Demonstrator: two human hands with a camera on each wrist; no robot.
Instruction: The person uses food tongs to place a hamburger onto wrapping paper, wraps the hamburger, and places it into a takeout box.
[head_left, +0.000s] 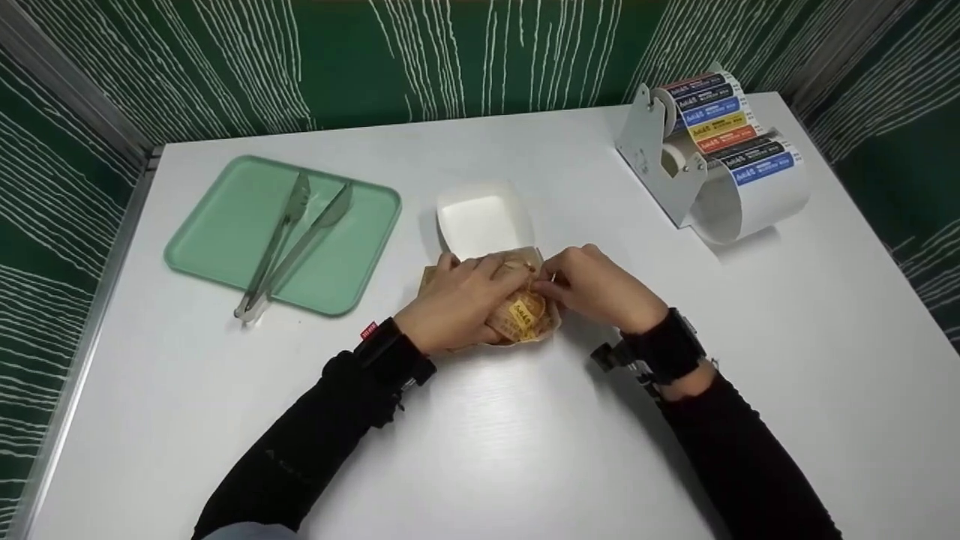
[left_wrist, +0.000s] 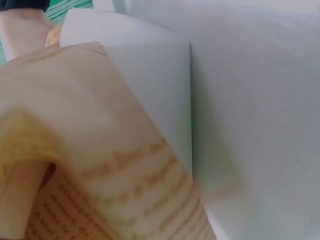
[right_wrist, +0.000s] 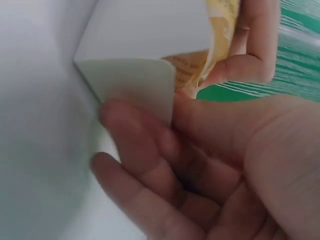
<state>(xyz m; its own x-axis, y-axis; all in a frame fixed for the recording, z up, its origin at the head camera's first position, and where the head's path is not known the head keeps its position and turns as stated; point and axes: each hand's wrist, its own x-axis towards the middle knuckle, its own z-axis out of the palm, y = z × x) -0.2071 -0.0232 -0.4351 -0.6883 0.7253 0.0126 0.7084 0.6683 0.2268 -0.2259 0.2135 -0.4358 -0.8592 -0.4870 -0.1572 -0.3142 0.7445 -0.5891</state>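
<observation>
Head view: left grip (head_left: pixel 461 296) clasps the burger (head_left: pixel 527 309) in the box (head_left: pixel 486 223), right grip (head_left: pixel 600 286) pinches box edge; expecting softness, I'd cup burger sides.

Brown printed paper (left_wrist: pixel 125 150), white box (left_wrist: pixel 160 85) behind it, pale tabletop (left_wrist: pixel 265 120) at right, right hand (left_wrist: pixel 24 34) at upper left

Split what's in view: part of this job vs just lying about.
Looks in use:
- printed-paper parcel, left hand on it
- open white box, right hand at its edge

Looks idle:
- green tray
- metal tongs, partly on it
- label dispenser
</observation>
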